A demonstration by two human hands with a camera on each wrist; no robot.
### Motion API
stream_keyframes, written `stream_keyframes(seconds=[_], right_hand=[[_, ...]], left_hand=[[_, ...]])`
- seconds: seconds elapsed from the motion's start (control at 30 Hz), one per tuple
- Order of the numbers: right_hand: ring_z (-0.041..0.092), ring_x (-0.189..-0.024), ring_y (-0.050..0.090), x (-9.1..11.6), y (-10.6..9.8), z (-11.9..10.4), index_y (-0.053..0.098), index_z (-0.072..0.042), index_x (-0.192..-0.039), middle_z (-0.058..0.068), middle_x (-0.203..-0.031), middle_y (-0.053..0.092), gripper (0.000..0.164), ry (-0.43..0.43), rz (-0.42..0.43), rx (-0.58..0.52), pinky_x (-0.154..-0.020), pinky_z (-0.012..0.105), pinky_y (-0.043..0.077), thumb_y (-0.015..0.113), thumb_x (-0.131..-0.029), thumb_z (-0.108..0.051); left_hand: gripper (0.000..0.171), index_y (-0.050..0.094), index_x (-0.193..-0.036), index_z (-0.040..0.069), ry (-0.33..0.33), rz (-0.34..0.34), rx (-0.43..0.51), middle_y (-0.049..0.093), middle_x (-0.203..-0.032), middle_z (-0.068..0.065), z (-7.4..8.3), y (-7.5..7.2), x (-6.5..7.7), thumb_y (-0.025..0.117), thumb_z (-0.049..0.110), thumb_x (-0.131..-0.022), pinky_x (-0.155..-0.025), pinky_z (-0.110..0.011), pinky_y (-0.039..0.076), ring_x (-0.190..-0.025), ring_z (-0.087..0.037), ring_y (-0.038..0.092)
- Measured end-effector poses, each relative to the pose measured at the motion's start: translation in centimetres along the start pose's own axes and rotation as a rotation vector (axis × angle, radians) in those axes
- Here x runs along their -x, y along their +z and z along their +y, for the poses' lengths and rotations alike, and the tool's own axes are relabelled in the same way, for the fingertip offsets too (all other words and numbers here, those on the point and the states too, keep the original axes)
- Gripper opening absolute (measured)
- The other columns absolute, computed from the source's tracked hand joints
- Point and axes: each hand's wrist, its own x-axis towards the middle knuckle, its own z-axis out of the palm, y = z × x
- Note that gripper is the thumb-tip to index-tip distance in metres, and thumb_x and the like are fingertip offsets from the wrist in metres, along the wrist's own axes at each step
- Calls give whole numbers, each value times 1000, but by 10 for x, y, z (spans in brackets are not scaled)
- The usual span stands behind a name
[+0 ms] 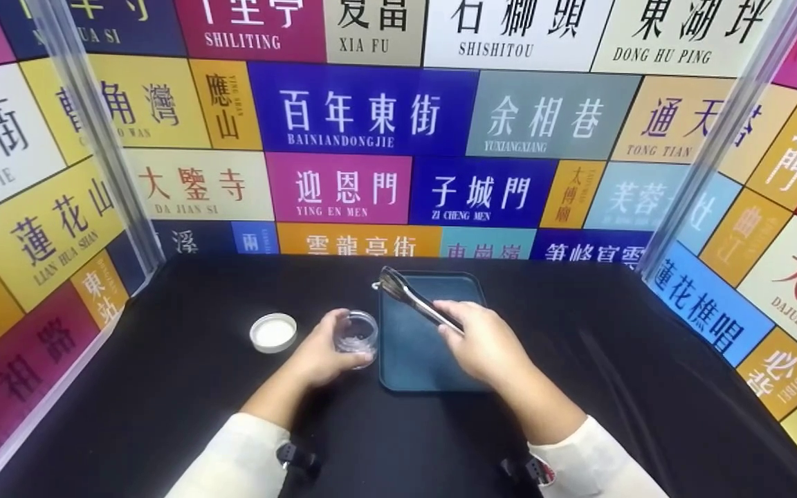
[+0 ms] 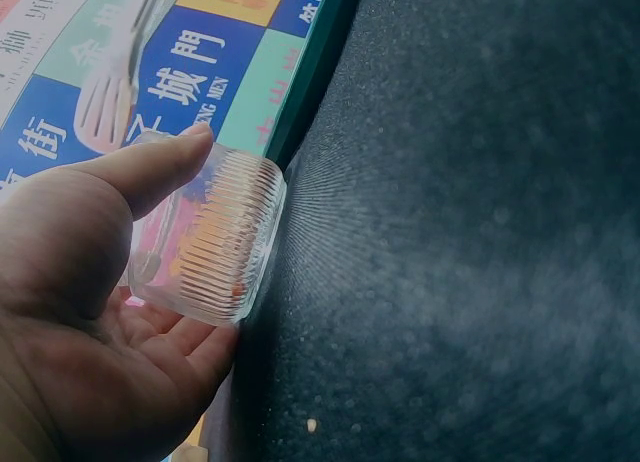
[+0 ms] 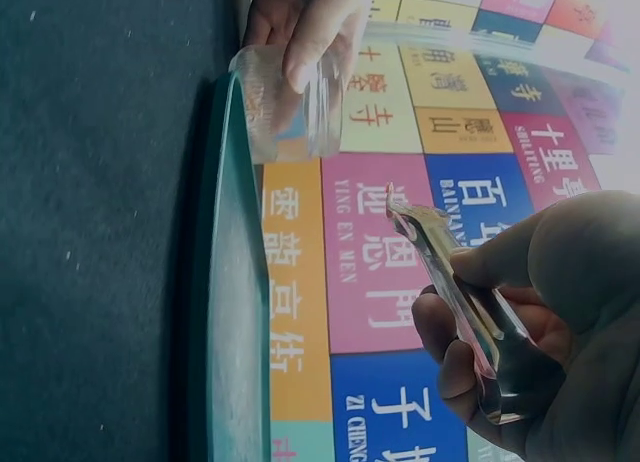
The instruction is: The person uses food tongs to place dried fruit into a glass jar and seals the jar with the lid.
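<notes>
My left hand [image 1: 317, 357] grips a small clear jar [image 1: 357, 339] with ribbed sides, thumb on one side and fingers on the other. The jar stands uncapped beside the tray's left edge; what is inside it I cannot tell. In my right hand [image 1: 487, 344] is a pair of shiny metal tongs [image 1: 409, 296], held over the blue-green tray [image 1: 412, 366] and pointing up and left. A small whitish bit shows at the tongs' tip, too small to identify. In the right wrist view the tongs [image 3: 455, 282] are squeezed between thumb and fingers, apart from the jar [image 3: 285, 102].
Left of the jar, a round white lid [image 1: 273, 332] lies on the black cloth [image 1: 184, 401]. Panels printed with colourful place names [image 1: 364, 114] stand behind and at both sides, with clear posts [image 1: 696, 131] at the corners.
</notes>
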Motion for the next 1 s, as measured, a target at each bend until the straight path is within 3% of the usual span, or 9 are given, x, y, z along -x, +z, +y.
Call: stream_keyframes(seconds=[0.47,1.0], right_hand=[[26,-133,69,18,3,-30,70,-25,-143,3,-139,74,41,-123,-10,18,-116,51,54,73,-102,-22],[25,-131,70,21,3,-35,70,-26,-142,2,-138,75,40,-118,-20,35,-115,50,54,73,-102,-25]], left_hand=[[101,40,-159,4,8,-2,-24,56,-157,-22,3,-2,3,96,28,-79,-128,-55,39,-145,-39,55],[102,38,-160,3,12,-3,-12,56,-158,-23,2,-2,3,96,27,-79,-128,-55,37,-146,-40,54]])
